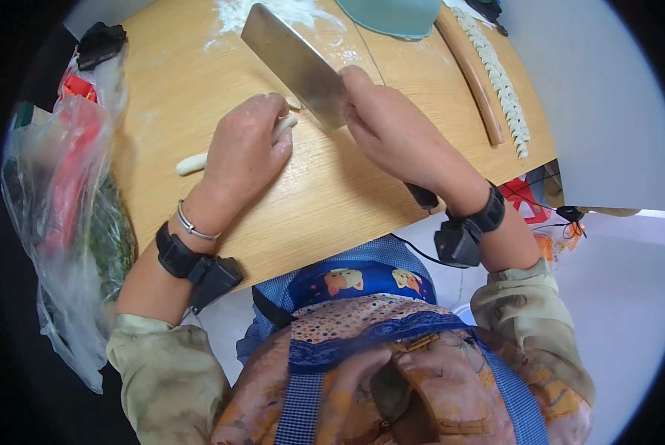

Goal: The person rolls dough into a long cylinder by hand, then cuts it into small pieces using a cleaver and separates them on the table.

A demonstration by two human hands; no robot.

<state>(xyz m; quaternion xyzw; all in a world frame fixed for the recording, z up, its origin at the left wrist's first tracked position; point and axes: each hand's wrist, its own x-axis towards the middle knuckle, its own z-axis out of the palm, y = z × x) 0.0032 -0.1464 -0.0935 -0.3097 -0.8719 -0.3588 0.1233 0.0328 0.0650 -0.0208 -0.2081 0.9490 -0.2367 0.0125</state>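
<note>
My left hand [245, 144] presses down on a long thin dough rope [191, 164] lying on the wooden board [325, 200]; the rope's ends show at both sides of the hand. My right hand [392, 133] grips a broad steel cleaver [291, 63] by its dark handle, the handle's end sticking out below my wrist. The blade's edge sits at the rope's right end, beside a small cut dough piece [293, 102].
A wooden rolling pin [472, 74] and a row of several cut dough pieces [499, 78] lie at the board's right side. A teal bowl [392, 18] and loose flour [273, 15] are at the far edge. Plastic bags [65, 193] with greens sit at the left.
</note>
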